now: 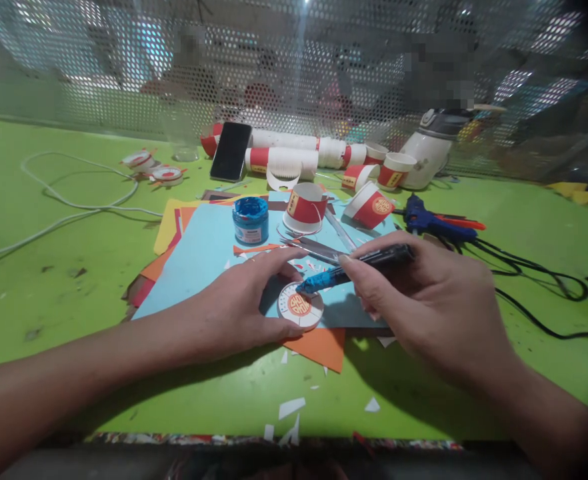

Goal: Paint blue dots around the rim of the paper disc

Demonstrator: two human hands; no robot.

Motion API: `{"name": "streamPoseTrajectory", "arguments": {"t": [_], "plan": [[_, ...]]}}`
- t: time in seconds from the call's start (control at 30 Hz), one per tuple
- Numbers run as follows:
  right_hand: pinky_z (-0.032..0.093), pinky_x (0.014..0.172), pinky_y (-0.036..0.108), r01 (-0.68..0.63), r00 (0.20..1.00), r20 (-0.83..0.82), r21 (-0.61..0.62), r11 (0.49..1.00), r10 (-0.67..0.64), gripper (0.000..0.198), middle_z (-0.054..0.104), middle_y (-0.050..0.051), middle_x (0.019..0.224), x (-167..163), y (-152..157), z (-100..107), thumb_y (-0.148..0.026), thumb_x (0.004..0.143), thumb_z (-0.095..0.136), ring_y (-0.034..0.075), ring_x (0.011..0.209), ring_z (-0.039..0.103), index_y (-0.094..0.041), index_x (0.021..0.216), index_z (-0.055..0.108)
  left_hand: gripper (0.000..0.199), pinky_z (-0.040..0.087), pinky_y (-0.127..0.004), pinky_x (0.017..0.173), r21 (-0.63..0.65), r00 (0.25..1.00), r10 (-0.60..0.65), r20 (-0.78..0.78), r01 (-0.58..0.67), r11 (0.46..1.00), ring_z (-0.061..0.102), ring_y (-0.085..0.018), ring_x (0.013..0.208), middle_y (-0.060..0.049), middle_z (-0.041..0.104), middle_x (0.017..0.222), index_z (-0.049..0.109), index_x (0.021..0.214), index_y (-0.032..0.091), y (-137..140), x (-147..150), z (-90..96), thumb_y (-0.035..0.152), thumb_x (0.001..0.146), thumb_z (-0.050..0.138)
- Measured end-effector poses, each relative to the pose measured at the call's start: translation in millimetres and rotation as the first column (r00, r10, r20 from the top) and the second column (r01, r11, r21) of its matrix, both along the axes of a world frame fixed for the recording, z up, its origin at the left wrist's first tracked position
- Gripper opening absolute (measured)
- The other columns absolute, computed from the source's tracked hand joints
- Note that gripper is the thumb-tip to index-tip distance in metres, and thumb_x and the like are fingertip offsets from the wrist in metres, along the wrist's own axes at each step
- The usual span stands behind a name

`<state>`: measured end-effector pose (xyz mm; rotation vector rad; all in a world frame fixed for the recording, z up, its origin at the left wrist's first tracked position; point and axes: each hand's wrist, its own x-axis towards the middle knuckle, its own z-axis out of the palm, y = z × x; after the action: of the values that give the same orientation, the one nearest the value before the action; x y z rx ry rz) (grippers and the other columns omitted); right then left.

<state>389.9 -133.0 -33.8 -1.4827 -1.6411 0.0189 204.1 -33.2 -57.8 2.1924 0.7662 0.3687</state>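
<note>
My left hand [247, 297] grips a round white disc [287, 313] by its edge, thumb at the near side and fingers at the far side. The disc has an orange emblem in its middle and small dark marks around its left rim. In my right hand [439, 300] is a black marker pen [379, 261], its front end smeared with blue paint. The blue tip meets the disc's upper part, or hovers just above it. Under the disc lies light blue paper [189, 273]. An open jar of blue paint [251, 223] stands beyond my left hand.
Red and white paper cups [307, 207] stand and lie behind the hands. A blue glue gun [434, 223] with black cable lies right. A phone [231, 152] leans at the back, near a jug [431, 150]. A white cable [84, 208] runs left; paper scraps [292, 407] lie in front.
</note>
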Motion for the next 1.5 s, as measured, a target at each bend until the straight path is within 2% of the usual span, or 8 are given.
{"name": "streamPoseTrajectory", "arguments": {"t": [0.1,0.27,0.4,0.53,0.83,1.07,1.5], "plan": [[0.045,0.048,0.018,0.001,1.0,0.029,0.058,0.998,-0.003,0.01,0.064,-0.005,0.056,-3.4,-0.9,-1.8,-0.019,0.086,0.07,0.007,0.047,0.057,-0.016,0.078,0.065,0.083,0.048,-0.041,0.099,-0.014,1.0,0.015,0.007,-0.015,1.0,0.061,-0.028,0.116,-0.008,0.065,0.128,0.044,0.143,0.021,0.3,0.2,-1.8,0.03,0.068,0.079],[0.047,0.05,0.019,-0.022,0.994,0.104,0.089,0.996,0.013,0.01,0.068,-0.001,0.06,-6.1,-1.4,-4.4,-0.02,0.088,0.068,0.008,0.05,0.059,-0.014,0.079,0.065,0.085,0.046,-0.046,0.103,0.007,1.0,0.012,-0.002,-0.012,1.0,0.058,-0.031,0.121,-0.01,0.063,0.132,0.043,0.144,0.02,1.8,-1.0,-3.8,0.033,0.068,0.078],[0.045,0.049,0.021,-0.013,1.0,0.02,0.103,0.995,0.011,0.012,0.065,-0.004,0.059,-2.9,-1.7,-4.7,-0.022,0.087,0.07,0.008,0.049,0.056,-0.019,0.077,0.064,0.084,0.046,-0.046,0.103,0.003,1.0,0.007,0.001,-0.007,1.0,0.057,-0.032,0.123,-0.01,0.061,0.135,0.043,0.144,0.022,1.5,-3.1,-4.2,0.039,0.07,0.078],[0.044,0.048,0.024,0.055,0.994,-0.096,0.145,0.988,-0.041,0.012,0.061,-0.005,0.059,-1.1,-4.6,-3.0,-0.028,0.088,0.07,0.009,0.047,0.053,-0.022,0.079,0.065,0.084,0.049,-0.043,0.097,-0.022,1.0,0.017,-0.012,-0.017,1.0,0.062,-0.029,0.114,-0.007,0.064,0.128,0.042,0.145,0.025,1.0,-3.2,-5.2,0.035,0.07,0.078],[0.043,0.045,0.022,0.014,0.999,-0.032,0.1,0.995,-0.011,0.011,0.063,-0.007,0.06,-2.9,-3.5,-5.8,-0.025,0.088,0.07,0.007,0.045,0.054,-0.023,0.079,0.064,0.074,0.051,-0.039,0.093,-0.009,1.0,-0.012,0.006,0.012,1.0,0.063,-0.028,0.112,-0.004,0.067,0.125,0.049,0.137,0.025,1.2,-2.1,-3.1,0.032,0.07,0.079],[0.043,0.046,0.02,0.007,1.0,0.012,0.08,0.997,-0.008,0.008,0.062,-0.007,0.058,-4.5,-2.3,-6.2,-0.022,0.087,0.069,0.006,0.046,0.055,-0.019,0.08,0.066,0.086,0.047,-0.044,0.101,-0.003,1.0,0.017,-0.003,-0.017,1.0,0.059,-0.031,0.12,-0.009,0.064,0.133,0.043,0.145,0.02,1.3,0.0,-3.4,0.03,0.068,0.08],[0.043,0.046,0.022,0.011,1.0,0.012,0.07,0.997,-0.011,0.008,0.062,-0.006,0.058,-4.3,-1.4,-5.4,-0.021,0.087,0.069,0.008,0.046,0.054,-0.021,0.08,0.065,0.085,0.047,-0.046,0.103,0.018,1.0,0.013,-0.016,-0.013,1.0,0.059,-0.032,0.123,-0.01,0.064,0.134,0.043,0.145,0.022,0.0,-0.7,0.7,0.031,0.069,0.079]]}}
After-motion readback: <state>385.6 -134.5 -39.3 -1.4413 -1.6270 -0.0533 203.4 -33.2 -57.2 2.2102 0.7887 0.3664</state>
